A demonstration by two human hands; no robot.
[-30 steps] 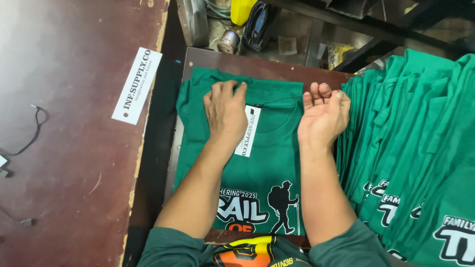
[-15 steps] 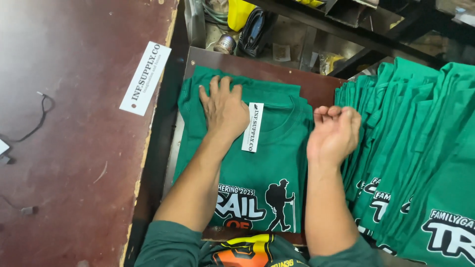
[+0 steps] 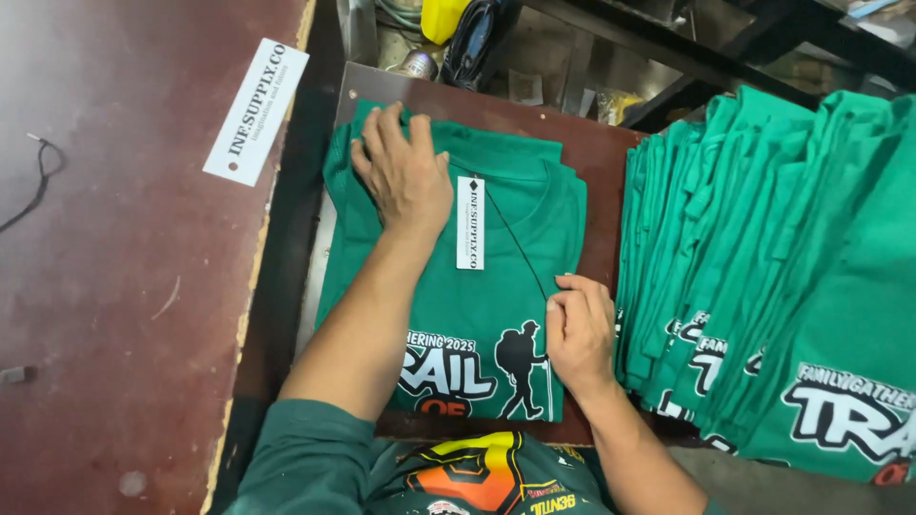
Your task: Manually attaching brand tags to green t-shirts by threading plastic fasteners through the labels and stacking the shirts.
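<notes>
A folded green T-shirt (image 3: 496, 286) with a white hiker print lies on a brown board (image 3: 596, 153). A white hang tag (image 3: 470, 222) rests on its chest below the collar. My left hand (image 3: 401, 176) lies flat, fingers spread, on the shirt's upper left by the collar. My right hand (image 3: 577, 334) sits at the shirt's right edge with fingers curled together, pinched at the end of a thin dark string (image 3: 520, 243) that runs up to the tag.
A fanned stack of several folded green printed shirts (image 3: 763, 238) fills the right side. A white label strip (image 3: 258, 110) and a black cord (image 3: 43, 167) lie on the dark red table (image 3: 114, 305) at left. A yellow container (image 3: 444, 17) and clutter sit behind the board.
My right hand has left the shirt's upper right, closed, and come down to the lower right edge with the string. My left hand stayed flat near the collar.
</notes>
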